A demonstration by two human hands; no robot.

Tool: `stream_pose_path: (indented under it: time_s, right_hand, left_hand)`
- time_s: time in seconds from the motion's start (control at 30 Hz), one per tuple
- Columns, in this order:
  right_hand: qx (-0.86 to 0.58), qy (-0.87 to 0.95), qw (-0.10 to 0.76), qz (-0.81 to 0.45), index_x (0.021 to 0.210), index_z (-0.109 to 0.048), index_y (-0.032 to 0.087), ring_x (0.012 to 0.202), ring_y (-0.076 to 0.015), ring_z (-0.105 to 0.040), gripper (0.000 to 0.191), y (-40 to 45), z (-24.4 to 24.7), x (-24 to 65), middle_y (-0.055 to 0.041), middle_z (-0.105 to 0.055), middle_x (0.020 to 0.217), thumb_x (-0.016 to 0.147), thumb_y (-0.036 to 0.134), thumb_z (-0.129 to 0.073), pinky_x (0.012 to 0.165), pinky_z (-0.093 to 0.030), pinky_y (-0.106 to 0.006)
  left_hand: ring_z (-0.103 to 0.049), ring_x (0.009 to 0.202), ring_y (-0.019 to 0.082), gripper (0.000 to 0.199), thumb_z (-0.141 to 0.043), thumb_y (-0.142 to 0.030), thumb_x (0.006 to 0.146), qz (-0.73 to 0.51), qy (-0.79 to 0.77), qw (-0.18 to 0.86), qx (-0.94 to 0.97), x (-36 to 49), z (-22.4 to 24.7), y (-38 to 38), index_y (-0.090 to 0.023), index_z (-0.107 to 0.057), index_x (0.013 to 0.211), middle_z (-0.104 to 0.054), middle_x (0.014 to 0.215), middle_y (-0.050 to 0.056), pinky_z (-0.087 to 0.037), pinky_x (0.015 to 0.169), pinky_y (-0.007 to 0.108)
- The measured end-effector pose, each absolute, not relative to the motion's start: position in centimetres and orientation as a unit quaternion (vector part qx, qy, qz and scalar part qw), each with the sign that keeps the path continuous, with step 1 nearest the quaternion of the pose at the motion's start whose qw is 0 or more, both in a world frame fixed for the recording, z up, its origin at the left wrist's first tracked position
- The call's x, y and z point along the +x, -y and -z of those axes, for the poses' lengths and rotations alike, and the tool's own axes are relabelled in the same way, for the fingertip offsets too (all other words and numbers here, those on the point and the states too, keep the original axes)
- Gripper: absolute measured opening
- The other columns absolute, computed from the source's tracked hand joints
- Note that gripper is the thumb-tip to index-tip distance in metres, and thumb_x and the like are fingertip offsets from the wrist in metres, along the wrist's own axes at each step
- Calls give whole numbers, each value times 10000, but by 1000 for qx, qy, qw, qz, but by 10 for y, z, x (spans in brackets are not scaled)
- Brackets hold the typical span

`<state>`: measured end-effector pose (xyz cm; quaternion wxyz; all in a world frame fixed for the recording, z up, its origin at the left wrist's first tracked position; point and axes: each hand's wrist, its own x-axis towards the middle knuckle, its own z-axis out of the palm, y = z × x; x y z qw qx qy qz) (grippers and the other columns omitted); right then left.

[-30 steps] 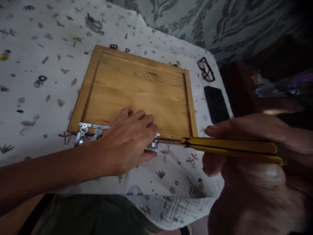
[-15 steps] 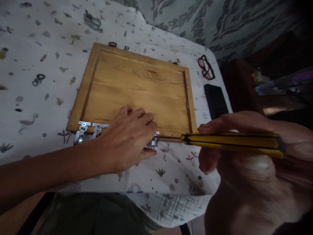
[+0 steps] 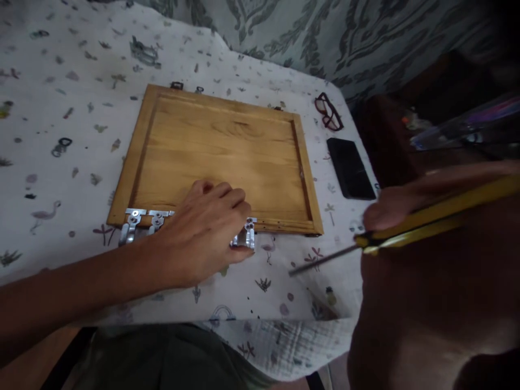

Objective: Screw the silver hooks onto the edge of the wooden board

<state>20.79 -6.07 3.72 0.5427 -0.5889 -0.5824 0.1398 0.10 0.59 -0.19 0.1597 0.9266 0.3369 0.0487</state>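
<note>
**Panel** (image 3: pixel 219 146): wooden, honey-toned, with a dark groove framing the face. Lies flat on the cloth, near the middle of the view.

**Left hand** (image 3: pixel 203 233): at the panel's near edge, fingers curled and thumb below, clamped on the right-hand bracket.

**Brackets**: three, metal, along the panel's near edge.
- Left bracket (image 3: pixel 134 222): screw heads visible, lower part overhanging the edge.
- Middle bracket (image 3: pixel 156 221): just right of the left bracket, partly behind the left wrist.
- Right bracket (image 3: pixel 246 236): near the edge's midpoint, held by the left hand.

**Right hand** (image 3: pixel 418 254): right of the panel and well apart from the left hand, in shadow, fingers closed around the screwdriver.

**Screwdriver** (image 3: pixel 430 222): yellow and black handle, slanted, with a thin metal shaft (image 3: pixel 325 259). The tip points left, over the cloth, off the panel's near right corner, not touching the panel.

**Fittings**: three small dark pieces at the panel's far edge (image 3: pixel 176 85).

**Glasses** (image 3: pixel 328 112): red-framed, folded, beyond the panel's far right corner.

**Phone** (image 3: pixel 349 168): black, face up, right of the panel.

**Cloth** (image 3: pixel 49 216): white, printed with flamingos and plants, under the panel.
</note>
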Motion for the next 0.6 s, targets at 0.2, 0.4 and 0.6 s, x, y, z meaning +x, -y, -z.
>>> stream_pose_path:
  time_s: [0.2, 0.4, 0.6]
  right_hand:
    - [-630, 582, 415, -303, 874, -667, 245, 601, -107, -512, 276, 75, -39, 194, 45, -581, 639, 1070, 395, -546, 585, -409, -253]
    - [-574, 741, 240, -254, 1272, -645, 211, 821, -124, -789, 242, 74, -12, 211, 0, -809, 944, 1095, 306, -511, 691, -602, -209]
    - [-573, 784, 147, -189, 1458, -594, 190, 855, -207, -830, 389, 77, 0, 207, -54, -838, 1101, 1088, 217, -477, 689, -677, -317]
  left_hand:
    - [-628, 991, 287, 326, -834, -458, 878, -23, -344, 172, 923, 2, -3, -7, -165, -699, 922, -667, 948, 51, -422, 935, 470]
    - [-633, 1081, 324, 344, -827, -472, 895, -33, -343, 180, 921, 1, -2, -6, -156, -719, 977, -664, 996, 61, -420, 981, 512]
    - [-630, 1104, 337, 362, -821, -491, 900, -18, -348, 189, 918, 3, -2, -6, -161, -729, 1017, -674, 1025, 67, -418, 990, 530]
